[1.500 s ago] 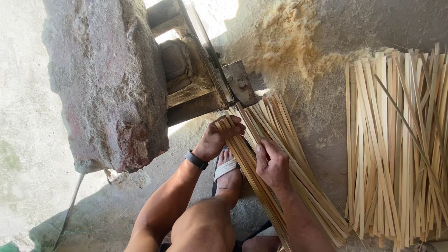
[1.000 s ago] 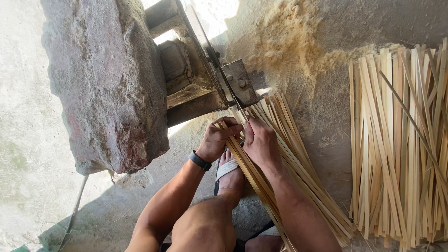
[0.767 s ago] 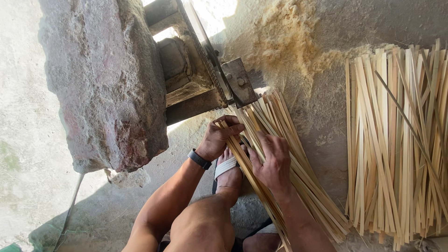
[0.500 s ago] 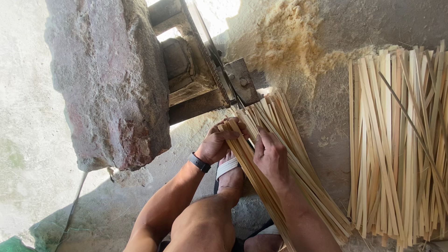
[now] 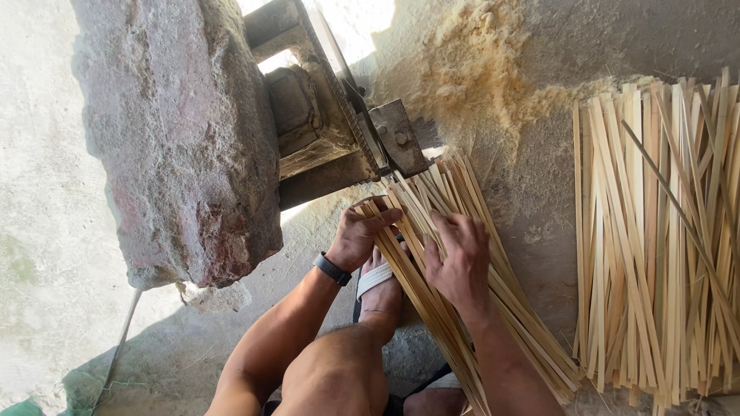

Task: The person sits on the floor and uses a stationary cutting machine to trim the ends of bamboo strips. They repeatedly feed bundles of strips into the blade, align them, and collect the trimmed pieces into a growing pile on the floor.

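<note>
The left hand [image 5: 362,235] has its grip closed around the upper end of a slanted bundle of pale, flat bamboo strips [image 5: 462,277]. The right hand [image 5: 461,258] lies flat on the same bundle, fingers spread. At 12 o'clock sits a rusty metal blade fixture [image 5: 385,142], at 9 o'clock a large rough stone block [image 5: 185,131], at 3 o'clock a loose pile of bamboo strips [image 5: 655,239] on the concrete floor [image 5: 532,208].

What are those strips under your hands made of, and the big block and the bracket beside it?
The strips look like split bamboo or pale wood: straw-coloured, flat, matte, with lengthwise grain. The block looks like rough stone or old concrete: grey-pink, pitted, chipped at the edges. The bracket looks like dull, dark metal, with bolt heads showing. The left hand and right hand rest on the strips.
</note>
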